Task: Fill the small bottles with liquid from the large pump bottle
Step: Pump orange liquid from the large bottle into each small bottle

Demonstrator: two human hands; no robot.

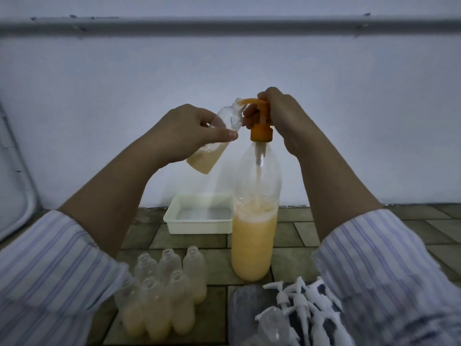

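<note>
The small bottle [212,141], tilted, mouth at the orange pump [259,113] spout, is gripped by the left hand [184,133]. The right hand [282,113] grips the pump atop the large bottle [252,221]. Filled bottles [162,293] stand near-left.

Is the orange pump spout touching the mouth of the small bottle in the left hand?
Touching. The head view shows the orange spout tip sitting in the tilted small bottle's mouth, no gap visible, while the left hand holds it.
</note>
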